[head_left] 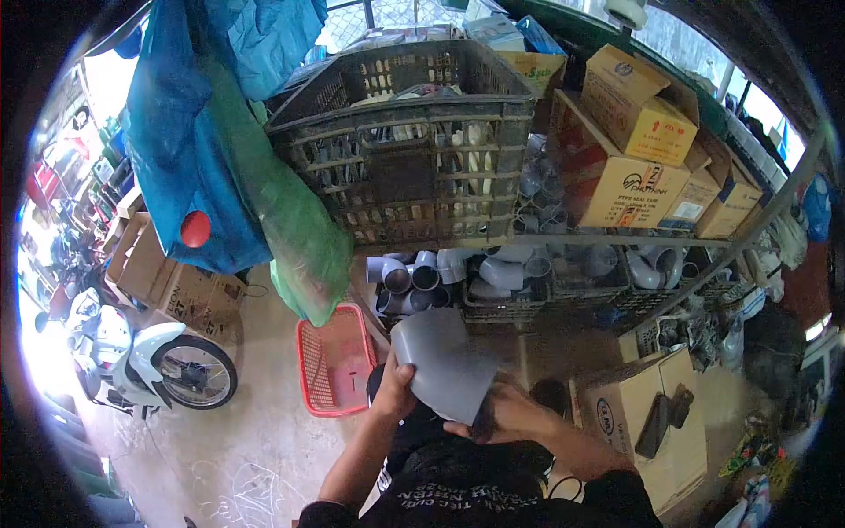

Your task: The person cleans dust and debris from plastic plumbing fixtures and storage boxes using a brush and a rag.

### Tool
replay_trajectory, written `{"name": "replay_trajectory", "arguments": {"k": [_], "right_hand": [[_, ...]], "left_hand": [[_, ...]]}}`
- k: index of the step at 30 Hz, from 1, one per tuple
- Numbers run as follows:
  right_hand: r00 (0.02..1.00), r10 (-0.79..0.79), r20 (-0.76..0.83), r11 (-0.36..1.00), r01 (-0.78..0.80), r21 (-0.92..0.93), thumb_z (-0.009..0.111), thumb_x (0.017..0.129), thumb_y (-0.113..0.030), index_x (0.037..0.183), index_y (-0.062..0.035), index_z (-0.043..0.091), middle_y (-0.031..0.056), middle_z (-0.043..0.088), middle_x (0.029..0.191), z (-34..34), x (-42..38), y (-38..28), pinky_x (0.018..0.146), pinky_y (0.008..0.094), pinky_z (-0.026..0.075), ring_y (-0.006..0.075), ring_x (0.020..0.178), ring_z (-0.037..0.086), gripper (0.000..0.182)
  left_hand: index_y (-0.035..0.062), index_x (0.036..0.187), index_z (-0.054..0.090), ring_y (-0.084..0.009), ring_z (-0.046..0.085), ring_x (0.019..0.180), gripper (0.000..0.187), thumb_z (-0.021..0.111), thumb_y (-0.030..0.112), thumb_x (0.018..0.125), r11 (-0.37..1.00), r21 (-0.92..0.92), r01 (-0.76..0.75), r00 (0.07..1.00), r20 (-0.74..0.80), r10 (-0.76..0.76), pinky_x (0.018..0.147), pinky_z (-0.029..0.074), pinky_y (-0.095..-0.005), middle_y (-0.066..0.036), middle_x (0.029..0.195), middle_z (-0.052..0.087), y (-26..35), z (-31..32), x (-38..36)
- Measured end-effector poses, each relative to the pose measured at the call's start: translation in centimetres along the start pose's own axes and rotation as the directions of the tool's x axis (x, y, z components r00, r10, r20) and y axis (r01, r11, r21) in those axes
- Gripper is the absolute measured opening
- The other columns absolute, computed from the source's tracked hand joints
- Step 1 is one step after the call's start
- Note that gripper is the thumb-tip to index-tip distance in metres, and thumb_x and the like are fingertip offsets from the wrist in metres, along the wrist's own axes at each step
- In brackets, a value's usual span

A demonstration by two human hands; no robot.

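Currently you hold a large gray fitting [444, 365] between both hands, in front of your torso and tilted, its smooth curved wall toward the camera. Left hand [394, 394]: on the fitting's left side, thumb laid along the outer wall, other fingers mostly hidden behind it. Right hand [512, 415]: at the lower right end, fingers closed at the rim beside the dark opening; the exact placement of each finger is hard to tell. Below your hands, your black shirt [458, 493] shows pale lettering.

Nearby, on the floor to your left: a red basket [336, 374], apart from your left hand. Off to your right, a cardboard box [629, 414] with two dark objects [666, 418] resting on its top; too unclear to name.

Ahead, a shelf [572, 239] carries a big slotted dark crate [396, 176], its contents partly visible through the sides, and stacked cartons [638, 189] toward the right. Beneath the shelf, more gray pipe pieces [502, 273] sit in low crates, several open ends facing you. Blue plastic sheeting [180, 150] and a green bag [295, 220] hang at the crate's left. Further left, a white motorbike [132, 352] stands near an open carton [167, 282].
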State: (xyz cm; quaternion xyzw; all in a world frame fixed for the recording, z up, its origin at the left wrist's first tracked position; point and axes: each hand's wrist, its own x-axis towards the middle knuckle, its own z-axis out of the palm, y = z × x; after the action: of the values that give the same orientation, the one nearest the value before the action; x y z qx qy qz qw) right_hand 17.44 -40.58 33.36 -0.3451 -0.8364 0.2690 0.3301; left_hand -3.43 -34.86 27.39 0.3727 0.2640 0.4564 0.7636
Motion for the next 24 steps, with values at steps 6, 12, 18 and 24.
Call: {"name": "replay_trajectory", "arguments": {"k": [6,12,18,24], "right_hand": [[0.845,0.482,0.232,0.434,-0.460,0.774,0.087,0.064,-0.024,0.121,0.0011,0.045,0.0086,0.055,0.111,1.0,-3.8,1.2,0.090,0.0349,0.042,0.0180,0.105,0.052,0.075],[0.911,0.308,-0.272,0.705,-0.027,0.709,0.089,0.061,-0.015,0.125,0.0015,0.044,0.0075,0.056,0.111,1.6,-2.7,-1.0,0.094,0.0336,0.041,0.0187,0.104,0.052,0.080],[0.820,0.479,-0.314,0.150,0.276,0.949,0.077,0.075,-0.016,0.127,-0.0100,0.046,0.0135,0.057,0.111,-0.1,-5.4,-0.3,0.090,0.0390,0.047,0.0258,0.103,0.058,0.061],[0.837,0.047,-0.546,0.995,0.011,0.103,0.069,0.081,-0.038,0.132,-0.0070,0.045,0.0163,0.056,0.120,-2.8,0.4,-2.4,0.091,0.0427,0.047,0.0317,0.107,0.058,0.065]], "left_hand": [[0.0010,0.143,0.017,-0.0252,0.038,0.127,0.125,0.080,0.061,0.055,0.927,0.138,-0.349,0.936,0.101,0.338,0.104,0.034,-0.0408,-0.015,0.137,0.035,0.3,3.3,0.1],[-0.0021,0.143,0.015,-0.0264,0.040,0.128,0.129,0.085,0.052,0.049,0.954,-0.180,-0.241,0.969,0.004,0.246,0.106,0.033,-0.0410,-0.018,0.137,0.037,0.1,4.0,0.8],[-0.0037,0.143,0.014,-0.0274,0.042,0.127,0.132,0.088,0.044,0.045,0.939,0.038,-0.341,0.938,0.078,0.338,0.106,0.032,-0.0408,-0.019,0.136,0.039,3.3,2.1,0.3],[-0.0042,0.143,0.015,-0.0296,0.042,0.127,0.133,0.092,0.035,0.041,0.865,0.065,-0.497,0.867,0.078,0.493,0.107,0.032,-0.0409,-0.020,0.136,0.040,1.5,6.3,1.1]]}}
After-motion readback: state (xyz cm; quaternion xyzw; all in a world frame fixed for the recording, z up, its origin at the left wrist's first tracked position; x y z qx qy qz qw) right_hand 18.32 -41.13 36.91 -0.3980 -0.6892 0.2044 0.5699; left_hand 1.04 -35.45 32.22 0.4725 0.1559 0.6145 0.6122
